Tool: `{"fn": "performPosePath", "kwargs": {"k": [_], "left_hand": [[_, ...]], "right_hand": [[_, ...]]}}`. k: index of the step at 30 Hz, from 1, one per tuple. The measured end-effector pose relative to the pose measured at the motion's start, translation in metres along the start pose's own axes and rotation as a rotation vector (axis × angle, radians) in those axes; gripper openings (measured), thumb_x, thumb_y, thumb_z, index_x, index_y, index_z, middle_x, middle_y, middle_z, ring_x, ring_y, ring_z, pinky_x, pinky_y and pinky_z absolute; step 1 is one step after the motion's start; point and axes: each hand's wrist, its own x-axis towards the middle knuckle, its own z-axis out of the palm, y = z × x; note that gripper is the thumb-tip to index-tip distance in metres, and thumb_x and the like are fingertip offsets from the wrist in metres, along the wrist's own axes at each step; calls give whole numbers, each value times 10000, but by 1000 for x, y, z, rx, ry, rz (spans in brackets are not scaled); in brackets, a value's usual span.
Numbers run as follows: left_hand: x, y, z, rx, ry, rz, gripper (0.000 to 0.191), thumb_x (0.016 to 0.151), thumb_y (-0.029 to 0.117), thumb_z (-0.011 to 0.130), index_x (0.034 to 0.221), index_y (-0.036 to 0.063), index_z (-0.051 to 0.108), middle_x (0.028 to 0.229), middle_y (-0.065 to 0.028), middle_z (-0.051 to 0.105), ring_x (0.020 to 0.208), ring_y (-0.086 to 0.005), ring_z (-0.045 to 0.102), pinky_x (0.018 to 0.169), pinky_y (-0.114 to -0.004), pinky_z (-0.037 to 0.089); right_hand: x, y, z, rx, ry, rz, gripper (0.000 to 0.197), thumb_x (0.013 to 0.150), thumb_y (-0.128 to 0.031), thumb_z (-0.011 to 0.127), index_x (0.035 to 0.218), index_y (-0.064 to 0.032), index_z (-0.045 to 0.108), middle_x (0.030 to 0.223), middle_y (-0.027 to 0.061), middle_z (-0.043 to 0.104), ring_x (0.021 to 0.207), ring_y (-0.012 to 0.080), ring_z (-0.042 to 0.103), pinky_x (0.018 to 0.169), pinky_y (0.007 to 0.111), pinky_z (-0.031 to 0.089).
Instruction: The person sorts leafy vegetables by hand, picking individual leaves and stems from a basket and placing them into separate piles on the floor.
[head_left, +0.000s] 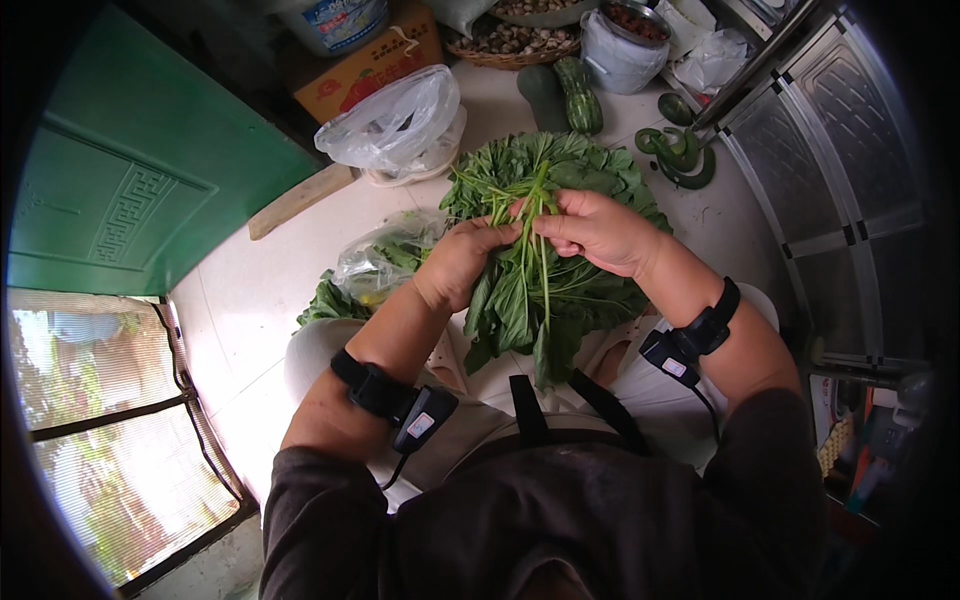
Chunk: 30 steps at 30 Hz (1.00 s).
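Note:
Leafy green stalks (541, 270) hang leaves-down from between my hands, above a broad heap of leafy greens (600, 169) on the floor. My left hand (474, 251) grips the stems from the left side, thumb against them. On the right, my right hand (589, 229) pinches the upper stems between thumb and fingers. The hands are close together, with the stem ends pointing away from me. Left of the heap, a clear plastic bag (382, 259) lies partly over more greens (330, 301). How far the held stalks are separate from the heap is partly hidden.
A green door (135, 172) and a wooden strip (300, 201) are at left. Beyond the heap sit a bagged bowl (397, 135), a printed carton (371, 64), a basket of bulbs (514, 46), squashes (577, 94) and a white bucket (619, 56). Curved green vegetables (686, 161) lie beside metal cabinet panels (832, 120).

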Motion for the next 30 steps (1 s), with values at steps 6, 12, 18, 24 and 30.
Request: {"fn": "performPosePath", "kwargs": {"k": [6, 12, 18, 24, 30], "left_hand": [[-8, 4, 19, -4, 32, 70, 187, 781, 132, 529, 921, 8, 518, 814, -55, 567, 739, -131, 550, 679, -245, 451], [-10, -3, 22, 300, 60, 160, 226, 775, 155, 563, 937, 0, 530, 829, -41, 571, 730, -90, 525, 658, -231, 436], [-2, -7, 14, 126, 24, 143, 199, 812, 163, 503, 926, 3, 532, 827, -37, 570, 712, -89, 525, 635, -221, 429], [-3, -5, 15, 239, 124, 229, 161, 818, 144, 480, 850, 2, 549, 772, -45, 575, 677, -111, 535, 630, -228, 436], [-3, -3, 13, 228, 89, 172, 199, 835, 164, 436, 783, -5, 528, 747, -76, 573, 623, -135, 544, 562, -248, 461]], "right_hand": [[4, 7, -10, -68, 145, -33, 101, 807, -116, 499, 867, -35, 507, 640, -56, 423, 497, 20, 310, 435, 160, 260], [8, 8, -1, -173, 318, -29, 130, 786, -166, 540, 784, -41, 502, 568, -49, 401, 472, 22, 316, 417, 167, 259], [10, 11, -13, -217, 327, -46, 152, 777, -187, 548, 732, -57, 486, 550, -40, 405, 459, 32, 330, 410, 171, 269], [13, 12, -14, -582, 359, -162, 115, 802, -155, 500, 803, -40, 503, 590, -39, 430, 488, 42, 360, 437, 198, 303], [14, -1, -63, -957, 760, -192, 189, 787, -183, 508, 874, -16, 516, 605, -1, 486, 515, 71, 411, 482, 224, 351]]}}
